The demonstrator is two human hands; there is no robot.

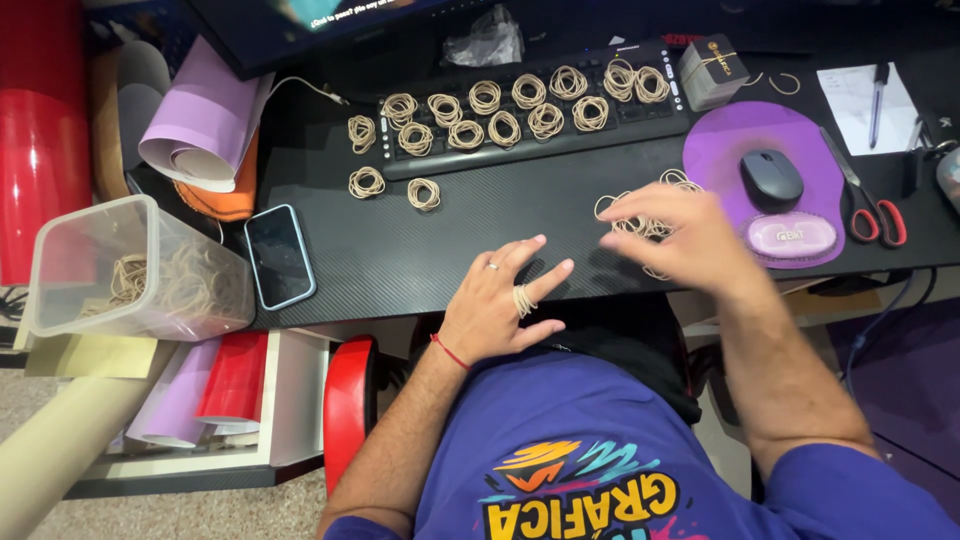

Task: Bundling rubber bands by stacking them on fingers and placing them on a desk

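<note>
My left hand [497, 300] lies flat at the black desk's [420, 245] front edge with its fingers spread. Several tan rubber bands [523, 299] are looped around one of its fingers. My right hand [672, 232] hovers, blurred, over a loose pile of rubber bands [660, 200] beside the purple mouse pad [715, 150]; its fingertips touch the pile. Small bundles of rubber bands [500, 110] sit in rows on the black keyboard [640, 120], and more bundles [366, 182] lie on the desk in front of it.
A clear plastic tub [100, 240] holding rubber bands stands at left beside a phone [279, 255]. A grey mouse [770, 178], red-handled scissors [868, 205], a small box [712, 68], a notepad with pen [868, 95] and rolled sheets [200, 120] surround the work area.
</note>
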